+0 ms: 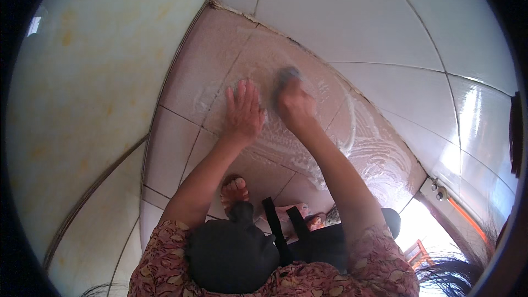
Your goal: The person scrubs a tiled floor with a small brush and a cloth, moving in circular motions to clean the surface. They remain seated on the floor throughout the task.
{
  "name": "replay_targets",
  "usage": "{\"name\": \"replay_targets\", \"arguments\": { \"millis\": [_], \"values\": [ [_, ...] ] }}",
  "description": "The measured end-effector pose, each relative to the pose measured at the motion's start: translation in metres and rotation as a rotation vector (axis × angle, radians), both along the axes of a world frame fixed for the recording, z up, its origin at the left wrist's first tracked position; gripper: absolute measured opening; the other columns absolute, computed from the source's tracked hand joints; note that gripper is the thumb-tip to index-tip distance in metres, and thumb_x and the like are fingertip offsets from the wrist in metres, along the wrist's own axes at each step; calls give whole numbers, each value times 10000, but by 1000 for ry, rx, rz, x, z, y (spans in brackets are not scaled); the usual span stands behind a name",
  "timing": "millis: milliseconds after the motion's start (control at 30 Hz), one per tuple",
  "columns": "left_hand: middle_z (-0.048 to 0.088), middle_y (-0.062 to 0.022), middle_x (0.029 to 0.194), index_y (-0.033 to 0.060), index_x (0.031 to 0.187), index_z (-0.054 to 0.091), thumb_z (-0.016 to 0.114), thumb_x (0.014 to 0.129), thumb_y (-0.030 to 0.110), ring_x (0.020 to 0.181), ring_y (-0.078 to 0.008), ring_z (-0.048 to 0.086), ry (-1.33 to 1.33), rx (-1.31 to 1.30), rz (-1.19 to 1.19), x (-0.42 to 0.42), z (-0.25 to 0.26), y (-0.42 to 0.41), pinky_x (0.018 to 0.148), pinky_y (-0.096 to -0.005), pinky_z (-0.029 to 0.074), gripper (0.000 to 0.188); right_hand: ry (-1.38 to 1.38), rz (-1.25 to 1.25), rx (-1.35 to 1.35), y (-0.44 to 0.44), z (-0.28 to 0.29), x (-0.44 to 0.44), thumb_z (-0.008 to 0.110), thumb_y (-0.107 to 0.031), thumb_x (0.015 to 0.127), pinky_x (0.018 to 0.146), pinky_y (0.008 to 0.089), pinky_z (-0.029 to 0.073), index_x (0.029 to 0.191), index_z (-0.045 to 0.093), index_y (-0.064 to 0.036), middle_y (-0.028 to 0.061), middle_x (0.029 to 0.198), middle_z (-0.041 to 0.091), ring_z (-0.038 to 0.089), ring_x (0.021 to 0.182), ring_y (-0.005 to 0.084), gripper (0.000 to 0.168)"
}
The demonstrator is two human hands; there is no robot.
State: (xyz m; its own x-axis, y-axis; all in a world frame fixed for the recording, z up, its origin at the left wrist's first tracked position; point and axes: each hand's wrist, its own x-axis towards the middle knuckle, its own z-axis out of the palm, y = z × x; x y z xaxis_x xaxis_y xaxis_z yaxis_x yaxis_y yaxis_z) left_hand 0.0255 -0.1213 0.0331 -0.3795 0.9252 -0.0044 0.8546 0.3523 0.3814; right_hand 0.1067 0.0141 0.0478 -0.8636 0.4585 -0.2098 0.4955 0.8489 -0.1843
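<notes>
My left hand (245,113) rests palm down on the wet pink floor tiles (181,57), its fingers pointing away from me and holding nothing. To its right, my right hand (296,105) is closed around a dark scrubbing brush or pad (284,80), blurred and pressed near the floor. Motion blur and my fingers hide the tool's exact kind. White soap foam (371,148) lies in curved streaks over the tiles, thickest to the right of my right forearm. Thinner suds surround both hands.
White wall tiles (350,16) rise at the right, above a rough, dirty joint. Yellowish marbled panels (99,62) stand at the left. My bare foot (234,192) is on the floor below my left hand. A pink cloth (284,212) lies near my feet. An orange hose (466,216) runs at lower right.
</notes>
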Motion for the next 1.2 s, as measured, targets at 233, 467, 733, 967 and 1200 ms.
{"name": "replay_targets", "arguments": {
  "millis": [233, 467, 733, 967, 1200],
  "values": [
    [311, -312, 1262, -146, 1147, 377, 494, 792, 161, 1219, -463, 237, -13, 146, 13, 3, -14, -4, 975, -606, 156, 484, 32, 311, -73, 9, 26, -33, 510, -68, 712, 544, 369, 489, 900, 509, 65, 191, 904, 498, 585, 678, 298, 230],
    [295, -316, 1274, -143, 1159, 356, 453, 804, 142, 1236, -457, 213, -1, 111, 27, 1, -15, -9, 984, -607, 133, 465, 48, 324, -24, -8, 6, 57, 500, -41, 693, 501, 360, 487, 941, 507, 82, 209, 893, 495, 581, 625, 288, 277],
    [259, -293, 1310, -91, 1236, 292, 440, 812, 150, 1256, -443, 177, -28, 176, 8, 7, -18, -1, 990, -595, 119, 509, 55, 198, 51, 37, 7, -49, 529, -78, 700, 535, 388, 486, 884, 534, 57, 199, 870, 516, 579, 705, 289, 228],
    [286, -289, 1297, -118, 1195, 349, 445, 806, 172, 1238, -448, 214, -8, 109, 43, 9, -16, 0, 997, -584, 132, 495, -130, -104, 107, -23, 1, 92, 460, -53, 741, 456, 410, 479, 1031, 468, 121, 236, 911, 511, 587, 631, 311, 338],
    [272, -269, 1319, -95, 1212, 344, 447, 809, 163, 1243, -429, 224, 18, 126, 0, 10, -21, -4, 998, -580, 136, 489, 35, 9, 291, 10, -18, 51, 489, -82, 719, 420, 378, 462, 1019, 472, 123, 216, 866, 515, 570, 578, 268, 364]
  ]
}}
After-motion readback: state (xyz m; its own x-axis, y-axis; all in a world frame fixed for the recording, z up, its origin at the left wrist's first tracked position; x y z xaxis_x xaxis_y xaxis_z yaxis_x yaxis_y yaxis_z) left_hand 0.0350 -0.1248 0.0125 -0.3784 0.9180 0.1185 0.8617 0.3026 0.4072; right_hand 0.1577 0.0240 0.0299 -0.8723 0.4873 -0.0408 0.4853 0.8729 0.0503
